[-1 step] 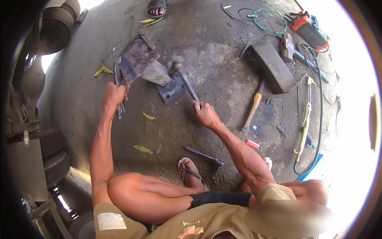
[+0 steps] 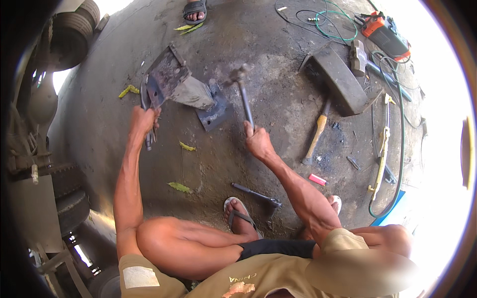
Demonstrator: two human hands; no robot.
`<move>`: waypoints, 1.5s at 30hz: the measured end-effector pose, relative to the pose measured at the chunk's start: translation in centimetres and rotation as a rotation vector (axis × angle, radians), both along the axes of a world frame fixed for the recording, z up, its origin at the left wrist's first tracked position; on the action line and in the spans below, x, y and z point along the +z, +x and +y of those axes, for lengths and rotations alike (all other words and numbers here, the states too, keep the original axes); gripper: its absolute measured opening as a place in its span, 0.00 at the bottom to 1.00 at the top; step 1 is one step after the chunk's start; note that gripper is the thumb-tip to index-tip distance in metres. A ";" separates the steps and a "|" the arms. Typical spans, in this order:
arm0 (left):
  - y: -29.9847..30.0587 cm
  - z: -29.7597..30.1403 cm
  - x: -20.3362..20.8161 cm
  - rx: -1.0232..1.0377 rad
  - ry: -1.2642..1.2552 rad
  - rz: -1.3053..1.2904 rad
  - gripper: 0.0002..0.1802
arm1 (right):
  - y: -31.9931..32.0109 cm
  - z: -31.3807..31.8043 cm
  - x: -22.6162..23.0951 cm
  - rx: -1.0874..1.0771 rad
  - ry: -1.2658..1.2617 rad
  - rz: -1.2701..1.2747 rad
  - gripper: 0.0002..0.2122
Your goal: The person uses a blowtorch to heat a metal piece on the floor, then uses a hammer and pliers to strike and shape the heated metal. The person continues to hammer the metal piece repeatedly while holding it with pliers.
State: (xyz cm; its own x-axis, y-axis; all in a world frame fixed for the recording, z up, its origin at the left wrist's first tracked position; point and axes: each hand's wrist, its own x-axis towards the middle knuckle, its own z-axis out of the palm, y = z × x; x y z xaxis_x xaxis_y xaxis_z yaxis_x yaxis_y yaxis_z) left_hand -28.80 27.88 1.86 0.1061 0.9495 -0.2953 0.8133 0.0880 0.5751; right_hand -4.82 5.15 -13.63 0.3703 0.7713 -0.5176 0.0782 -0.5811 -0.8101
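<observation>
My left hand point(image 2: 143, 121) is closed around a dark, pliers-like metal tool point(image 2: 148, 143), whose upper end reaches the left edge of a steel bracket point(image 2: 191, 93). This bracket lies tilted on the ground, with a wide plate at the upper left and a flat plate with holes at the lower right. Gripped in my right hand point(image 2: 260, 144) is a hammer point(image 2: 245, 102). Its slightly blurred head is in the air just right of the bracket, apart from it.
Right of the hammer lie a dark steel box section point(image 2: 338, 82), a wooden-handled tool point(image 2: 316, 139), a sledgehammer point(image 2: 357, 58), a cutting torch point(image 2: 381, 154) with hose and an orange-black machine point(image 2: 386, 35). A ratchet point(image 2: 256, 193) lies by my foot. Another person's sandalled foot point(image 2: 195, 12) stands ahead.
The hammer head has moved up and right, away from the bracket's lower plate. The bracket's upper end has shifted slightly left and down. My left hand keeps its grip.
</observation>
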 end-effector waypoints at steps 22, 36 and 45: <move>0.7 2.3 -0.1 -0.127 0.039 0.070 0.10 | 9.4 -0.8 5.6 -0.470 0.104 0.679 0.10; 0.6 1.3 -0.5 -0.127 0.027 0.052 0.14 | 17.1 4.5 31.6 -0.630 1.520 -0.205 0.19; 1.3 1.6 0.0 -0.114 0.040 0.072 0.15 | -1.1 1.0 2.4 0.250 0.010 -0.221 0.19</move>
State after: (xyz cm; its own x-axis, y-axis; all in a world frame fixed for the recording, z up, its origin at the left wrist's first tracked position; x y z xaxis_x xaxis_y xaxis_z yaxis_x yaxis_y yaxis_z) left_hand -27.46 29.49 1.85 0.1938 0.9437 -0.2680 0.8559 -0.0291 0.5164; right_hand -5.93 6.17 -11.23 0.2709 0.8572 -0.4380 0.3917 -0.5138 -0.7633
